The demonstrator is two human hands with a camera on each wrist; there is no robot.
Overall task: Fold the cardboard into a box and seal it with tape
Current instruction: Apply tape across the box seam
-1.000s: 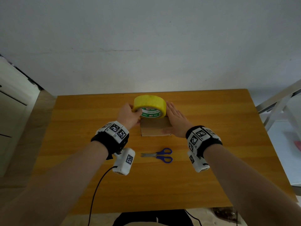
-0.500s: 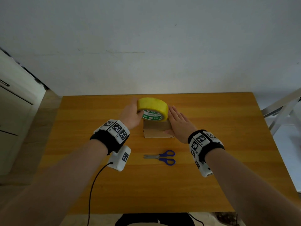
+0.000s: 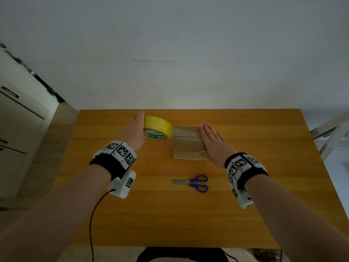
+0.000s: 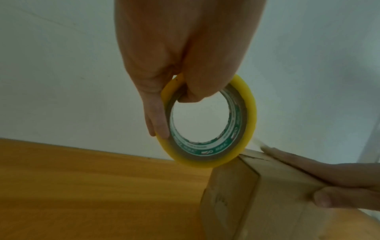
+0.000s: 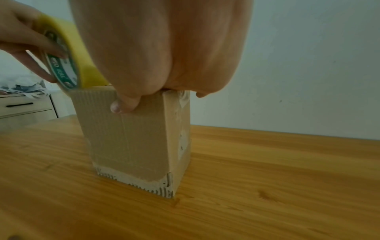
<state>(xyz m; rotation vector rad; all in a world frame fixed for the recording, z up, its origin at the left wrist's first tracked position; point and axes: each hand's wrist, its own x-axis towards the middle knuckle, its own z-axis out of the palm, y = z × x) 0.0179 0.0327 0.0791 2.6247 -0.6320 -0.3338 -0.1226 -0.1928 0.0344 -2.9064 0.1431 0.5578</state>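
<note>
A small brown cardboard box (image 3: 186,143) stands upright in the middle of the wooden table (image 3: 245,205), its top flaps closed with a seam across them. My right hand (image 3: 212,141) lies flat on the box's right top edge, fingers straight, thumb against the front face (image 5: 131,129). My left hand (image 3: 135,132) grips a yellow tape roll (image 3: 158,127) by its rim, thumb inside the core (image 4: 207,120). The roll touches the box's upper left edge (image 4: 246,154).
Blue-handled scissors (image 3: 194,183) lie on the table in front of the box. A white cabinet with drawers (image 3: 17,118) stands to the left, and a white chair frame (image 3: 332,135) to the right. A cable (image 3: 92,224) hangs from my left wrist.
My left hand has carried the tape roll from above the box to its left edge. The right hand stayed on the box's right side. The head view has tilted up.
</note>
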